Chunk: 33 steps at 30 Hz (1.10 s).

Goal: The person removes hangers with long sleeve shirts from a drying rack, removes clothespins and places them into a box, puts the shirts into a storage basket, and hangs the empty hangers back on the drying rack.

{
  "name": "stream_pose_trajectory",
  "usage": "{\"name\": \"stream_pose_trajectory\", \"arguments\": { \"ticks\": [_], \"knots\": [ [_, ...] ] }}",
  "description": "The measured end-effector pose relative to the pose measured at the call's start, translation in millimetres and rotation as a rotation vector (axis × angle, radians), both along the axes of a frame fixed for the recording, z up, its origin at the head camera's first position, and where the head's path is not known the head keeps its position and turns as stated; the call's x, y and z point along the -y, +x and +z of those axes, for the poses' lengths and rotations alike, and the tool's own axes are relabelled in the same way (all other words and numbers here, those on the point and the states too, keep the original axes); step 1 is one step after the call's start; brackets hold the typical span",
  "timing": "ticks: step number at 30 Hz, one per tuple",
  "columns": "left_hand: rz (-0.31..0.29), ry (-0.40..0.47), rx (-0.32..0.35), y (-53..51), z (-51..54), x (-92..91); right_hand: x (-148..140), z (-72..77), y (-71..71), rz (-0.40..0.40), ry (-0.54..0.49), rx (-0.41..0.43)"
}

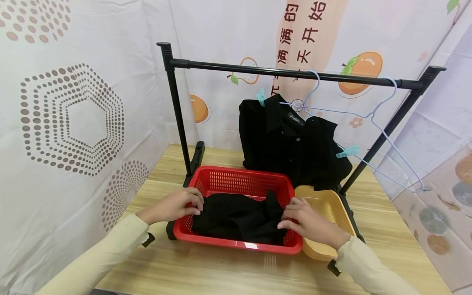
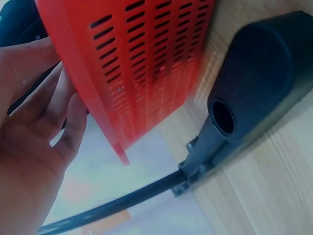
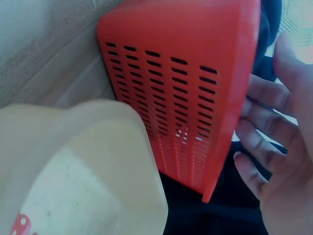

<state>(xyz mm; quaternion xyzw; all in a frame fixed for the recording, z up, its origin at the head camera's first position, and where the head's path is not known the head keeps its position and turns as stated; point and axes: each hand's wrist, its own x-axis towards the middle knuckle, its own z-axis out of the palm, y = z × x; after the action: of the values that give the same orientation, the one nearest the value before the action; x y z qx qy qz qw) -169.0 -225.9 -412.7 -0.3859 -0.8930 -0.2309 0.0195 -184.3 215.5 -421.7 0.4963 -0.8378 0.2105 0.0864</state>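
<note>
A black garment [image 1: 239,219] lies bunched in a red plastic basket [image 1: 236,243] with slotted sides. My left hand [image 1: 186,203] is over the basket's left rim, its loosely bent fingers beside the garment's left edge. Across from it, my right hand [image 1: 306,219] reaches over the right rim, close to the garment's right side. In the right wrist view, the fingers [image 3: 264,147] are relaxed and spread, with the thumb apart from them. The rim [image 2: 73,73] hides some left fingertips in the left wrist view, and no cloth shows pinched there.
Behind the basket, a black shirt [image 1: 284,139] with light-blue clothespins [image 1: 347,151] hangs on a black rack [image 1: 236,67]. An unused blue hanger [image 1: 391,139] dangles at the right. A yellow basin [image 1: 321,250] stands against the red basket's right side. The rack's foot [image 2: 264,73] is close to my left hand.
</note>
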Motion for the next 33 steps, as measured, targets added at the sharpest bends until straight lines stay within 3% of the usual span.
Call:
{"name": "stream_pose_trajectory", "arguments": {
  "ticks": [7, 16, 22, 28, 33],
  "knots": [
    [0.165, 0.085, -0.025, 2.9, -0.8, 9.2, -10, 3.5, -1.9, -0.024, -0.041, -0.002],
    [0.352, 0.171, -0.100, 2.6, -11.1, 22.2, -18, 8.6, -0.6, -0.054, -0.077, 0.006],
    [0.489, 0.129, -0.104, 3.3, -16.8, 30.2, -22, 9.6, -0.1, -0.093, -0.073, 0.018],
    [0.530, 0.054, -0.021, 5.7, -22.5, 32.4, -26, 9.2, 2.4, -0.146, -0.055, 0.053],
    [0.517, 0.087, 0.135, 7.9, -26.4, 31.2, -27, 8.0, 2.1, -0.142, -0.058, 0.055]
  ]
}}
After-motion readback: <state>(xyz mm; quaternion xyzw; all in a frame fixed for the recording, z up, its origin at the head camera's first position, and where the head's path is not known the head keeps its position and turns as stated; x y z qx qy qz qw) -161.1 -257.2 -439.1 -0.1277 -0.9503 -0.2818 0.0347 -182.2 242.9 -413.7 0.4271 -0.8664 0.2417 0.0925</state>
